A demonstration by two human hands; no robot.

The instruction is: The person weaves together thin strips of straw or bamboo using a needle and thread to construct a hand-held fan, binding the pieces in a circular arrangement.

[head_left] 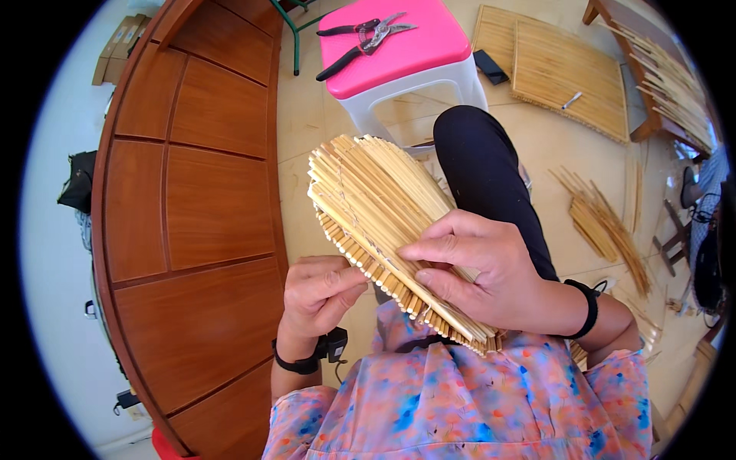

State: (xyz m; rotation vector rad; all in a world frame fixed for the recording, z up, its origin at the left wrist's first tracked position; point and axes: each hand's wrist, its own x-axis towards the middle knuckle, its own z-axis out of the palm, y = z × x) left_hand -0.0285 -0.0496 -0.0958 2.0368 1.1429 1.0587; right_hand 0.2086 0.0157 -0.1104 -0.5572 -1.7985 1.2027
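Observation:
A mat of pale yellow reed stalks (383,180), bound side by side with a thin thread, is bent over on itself above my lap. Its cut stalk ends form a row along the lower left edge. My right hand (487,268) lies over its near right part, thumb and fingertips closing on the stalks near the thread line. At the lower left edge, my left hand (320,293) is closed, its index fingertip against the stalk ends. Whatever sits between those left fingers is too small to make out.
Pruning shears (368,40) lie on a pink-topped stool (437,57) ahead. Flat reed panels (567,73), a dark phone (491,67) and loose stalks (606,218) are on the floor to the right. A brown wooden panel (218,207) stands close on my left.

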